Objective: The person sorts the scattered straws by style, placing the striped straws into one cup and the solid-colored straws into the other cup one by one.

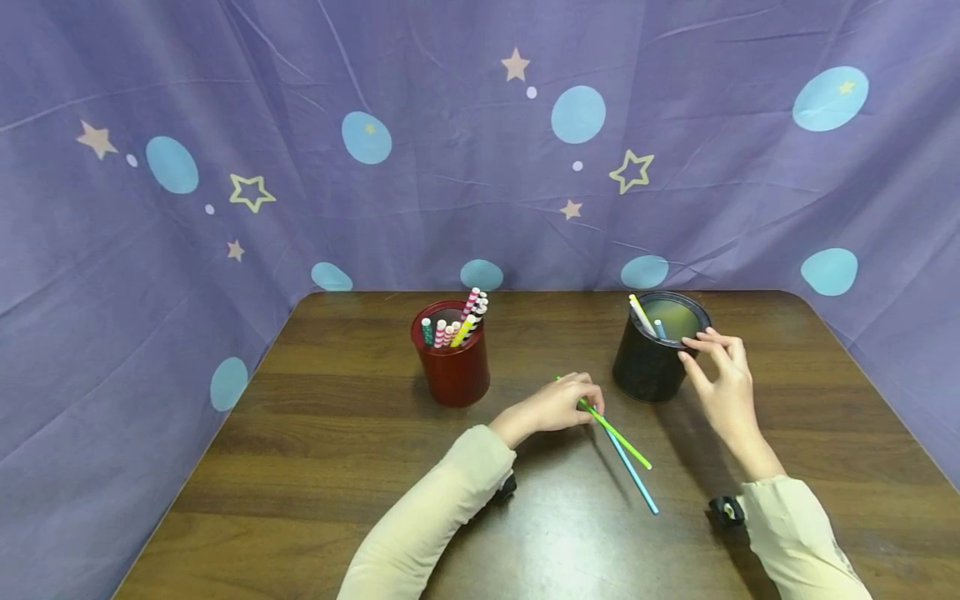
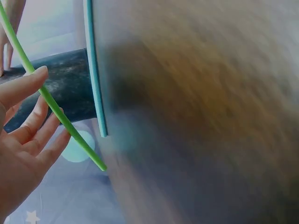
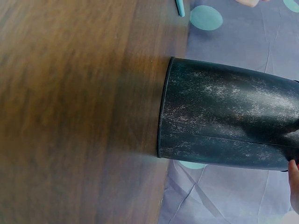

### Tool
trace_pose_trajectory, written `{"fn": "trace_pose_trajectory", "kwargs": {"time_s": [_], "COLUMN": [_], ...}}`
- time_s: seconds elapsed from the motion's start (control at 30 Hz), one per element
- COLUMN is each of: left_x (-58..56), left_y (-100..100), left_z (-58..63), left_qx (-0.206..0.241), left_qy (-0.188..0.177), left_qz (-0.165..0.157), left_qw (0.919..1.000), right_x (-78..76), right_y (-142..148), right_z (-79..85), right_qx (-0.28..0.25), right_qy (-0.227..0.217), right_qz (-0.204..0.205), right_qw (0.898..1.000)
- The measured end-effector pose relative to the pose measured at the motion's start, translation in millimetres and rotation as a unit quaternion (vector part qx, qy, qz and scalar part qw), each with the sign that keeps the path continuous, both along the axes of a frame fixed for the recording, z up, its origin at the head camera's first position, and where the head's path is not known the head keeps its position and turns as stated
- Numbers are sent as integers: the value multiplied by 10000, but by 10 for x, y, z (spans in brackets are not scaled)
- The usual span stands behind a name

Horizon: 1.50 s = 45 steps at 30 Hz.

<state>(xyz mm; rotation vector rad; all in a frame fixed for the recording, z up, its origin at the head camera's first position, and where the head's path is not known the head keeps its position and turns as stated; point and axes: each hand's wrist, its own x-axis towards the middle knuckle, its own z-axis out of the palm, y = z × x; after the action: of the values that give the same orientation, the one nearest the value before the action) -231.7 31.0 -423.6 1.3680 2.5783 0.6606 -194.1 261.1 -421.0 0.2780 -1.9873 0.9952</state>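
Note:
My left hand (image 1: 558, 405) pinches a thin green straw (image 1: 633, 452) between thumb and fingers, tilted over the table. Just under it a light blue straw (image 1: 636, 477) lies on the table, crossing the green one in the head view. In the left wrist view the green straw (image 2: 60, 114) runs across the fingers, with the blue straw (image 2: 96, 70) beyond. At the right, the thumb and fingers of my right hand (image 1: 725, 387) hold the near right rim of a black cup (image 1: 647, 367). A yellow-and-white straw (image 1: 641, 315) and a blue straw (image 1: 659, 328) stand inside it.
A dark red cup (image 1: 456, 375) left of the black one carries several patterned straws (image 1: 441, 333) and a yellow one (image 1: 462, 332). The wooden table (image 1: 300, 450) ends at the back against a purple curtain (image 1: 450, 167) with stars and ovals.

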Motion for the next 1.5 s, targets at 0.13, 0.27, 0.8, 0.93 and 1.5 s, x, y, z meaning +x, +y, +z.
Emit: {"fn": "trace_pose_trajectory", "kwargs": {"time_s": [0.13, 0.27, 0.8, 0.93, 1.5], "left_x": [10, 3, 24, 39, 119], "left_y": [9, 14, 68, 89, 161], "left_z": [25, 30, 155, 225, 545], "left_qx": [457, 987, 2459, 2738, 3752], "left_qy": [-29, -29, -538, -660, -955], "left_qz": [-47, -126, 33, 132, 781], "left_qw": [9989, 9950, 9678, 9594, 9187], "right_x": [-7, -3, 8, 9, 13], "right_y": [1, 0, -6, -2, 1], "right_z": [-8, 0, 8, 9, 0], "right_qx": [-10, -10, 20, -1, -19], "right_qy": [17, 29, -1, 0, -18], "right_qz": [19, 28, 12, 23, -1], "right_qw": [10000, 10000, 10000, 10000, 10000]}}
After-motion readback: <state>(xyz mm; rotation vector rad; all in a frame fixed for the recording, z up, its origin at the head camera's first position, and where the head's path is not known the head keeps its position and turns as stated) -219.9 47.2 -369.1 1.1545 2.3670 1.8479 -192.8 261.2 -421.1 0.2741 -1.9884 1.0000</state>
